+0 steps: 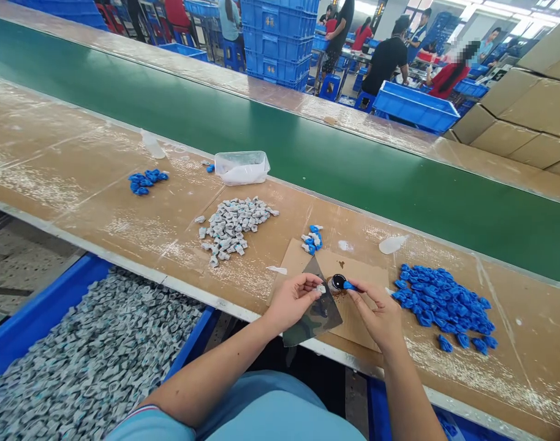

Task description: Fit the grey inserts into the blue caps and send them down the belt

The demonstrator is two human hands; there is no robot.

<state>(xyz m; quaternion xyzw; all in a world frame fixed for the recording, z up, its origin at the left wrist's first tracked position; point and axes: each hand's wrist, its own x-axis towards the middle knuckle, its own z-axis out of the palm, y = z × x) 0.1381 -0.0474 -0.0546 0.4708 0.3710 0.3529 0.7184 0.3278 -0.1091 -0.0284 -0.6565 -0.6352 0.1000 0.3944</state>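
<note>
Between the fingertips of my left hand (295,301) is a small grey-white piece (321,288), held over a dark camouflage cloth (310,318). My right hand (375,311) pinches a small blue piece (348,285) at the edge of a little round pot of dark liquid (337,281); whether the two touch I cannot tell. Cloth and pot lie on a cardboard sheet (360,324) with brown spots. Just beyond, a few mixed blue and grey pieces (312,240) are clustered. A heap of blue pieces (445,303) lies to the right, and a heap of grey pieces (236,223) to the left.
A green conveyor belt (280,131) runs behind the bench. Nearby are a clear plastic tub (242,168), a squeeze bottle (393,244) and another bottle (152,144). A blue crate (89,264) of grey pieces stands below left. People and stacked crates (277,43) are farther back.
</note>
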